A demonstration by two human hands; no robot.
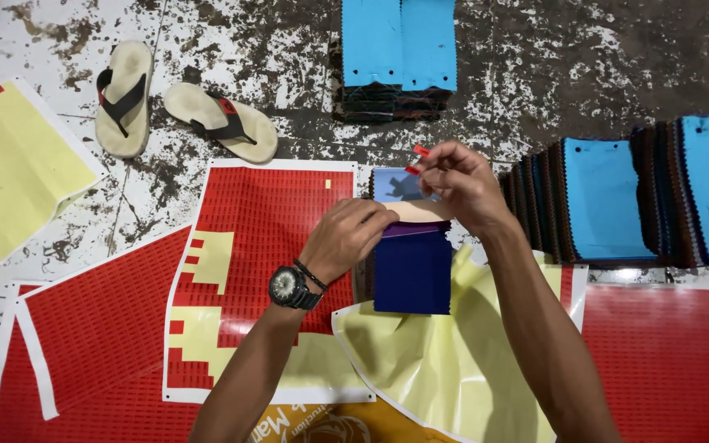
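Red label sheets [268, 221], perhaps half-peeled

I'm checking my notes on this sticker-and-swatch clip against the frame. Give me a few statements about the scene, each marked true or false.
1. The right hand pinches a small red sticker between its fingertips. True.
2. The left hand lifts a sandal. False: it presses on the stack of fabric swatches, whose lower part shows dark blue; the two sandals lie untouched on the floor.
3. A wristwatch sits on the left wrist. True.
4. The swatch stacks to the right are topped in yellow. False: their top pieces are light blue.
5. The red sticker sheet under the left forearm is full. False: many stickers are gone, baring yellow backing.
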